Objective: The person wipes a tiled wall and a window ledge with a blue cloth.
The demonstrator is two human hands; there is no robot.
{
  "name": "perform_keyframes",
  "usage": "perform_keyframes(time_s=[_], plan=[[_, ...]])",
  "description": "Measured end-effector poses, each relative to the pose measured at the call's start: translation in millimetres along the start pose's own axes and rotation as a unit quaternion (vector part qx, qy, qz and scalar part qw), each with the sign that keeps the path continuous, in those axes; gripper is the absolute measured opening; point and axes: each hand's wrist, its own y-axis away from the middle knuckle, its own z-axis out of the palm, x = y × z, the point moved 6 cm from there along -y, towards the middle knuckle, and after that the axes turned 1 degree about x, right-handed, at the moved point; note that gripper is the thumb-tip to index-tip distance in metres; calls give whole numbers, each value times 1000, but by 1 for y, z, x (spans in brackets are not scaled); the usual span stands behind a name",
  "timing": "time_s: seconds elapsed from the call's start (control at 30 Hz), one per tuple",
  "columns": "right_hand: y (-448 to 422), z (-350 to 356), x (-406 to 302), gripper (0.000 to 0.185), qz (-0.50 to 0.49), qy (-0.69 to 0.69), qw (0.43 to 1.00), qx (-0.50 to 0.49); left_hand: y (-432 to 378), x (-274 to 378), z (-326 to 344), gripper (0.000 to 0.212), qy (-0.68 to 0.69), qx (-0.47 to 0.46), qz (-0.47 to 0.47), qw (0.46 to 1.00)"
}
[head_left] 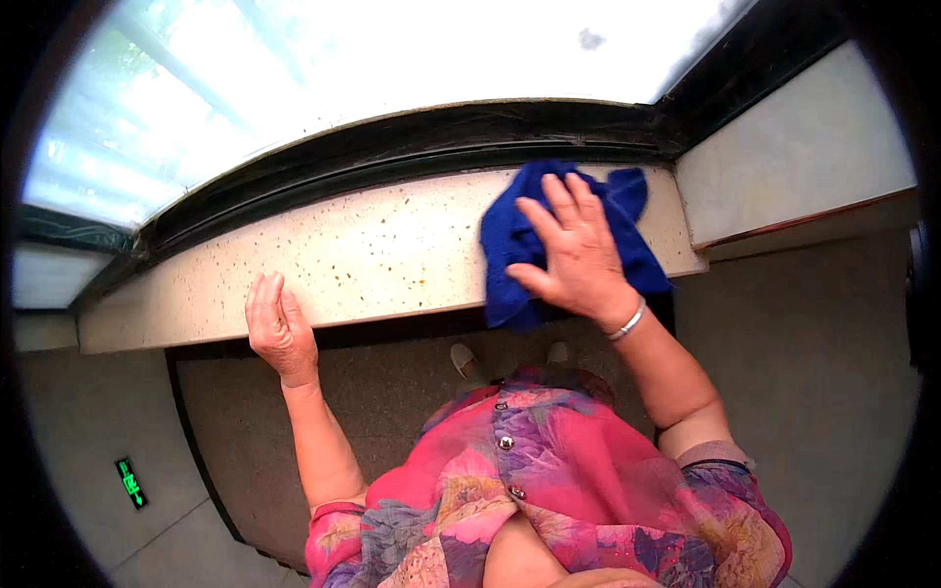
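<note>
My right hand (577, 250) lies flat, fingers spread, on a crumpled blue cloth (507, 228) at the right end of a speckled stone window sill (367, 250). Part of the cloth hangs over the sill's front edge. A silver bracelet (628, 320) circles my right wrist. At the sill's front edge, towards the left, my left hand (279, 320) is raised with its fingers together and slightly bent, and no object shows in it. Whether its fingertips touch the stone cannot be told.
A dark window frame (412, 151) runs behind the sill, below bright glass (441, 59). Pale wall panels (794, 154) flank the window. Below lie a brown floor mat (331, 419) with a dark border and grey tiles. A lit green exit sign (131, 483) is at lower left.
</note>
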Motion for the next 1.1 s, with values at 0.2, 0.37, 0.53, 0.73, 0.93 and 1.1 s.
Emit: perform_keyframes(time_s=[0.2,0.37,0.53,0.73,0.93,1.1], plan=[[-51,35,-92,61,-133,-133,981,-39,-5,-12,6,17,4,6,14,1000],[-72,61,-148,56,-269,-208,939,-47,-6,-34,10,18,85,17,-169,982],[-65,58,-141,41,-289,-187,938,-36,-7,-22,15,17,-71,15,-69,995],[-24,12,-23,22,-157,-136,978,-9,-5,-20,15,17,-67,24,-79,994],[-13,-88,53,28,-33,84,974,206,-3,-27,12,16,-44,27,-98,994],[-40,-49,106,28,119,77,988,60,-4,-22,18,16,-30,27,-102,994]])
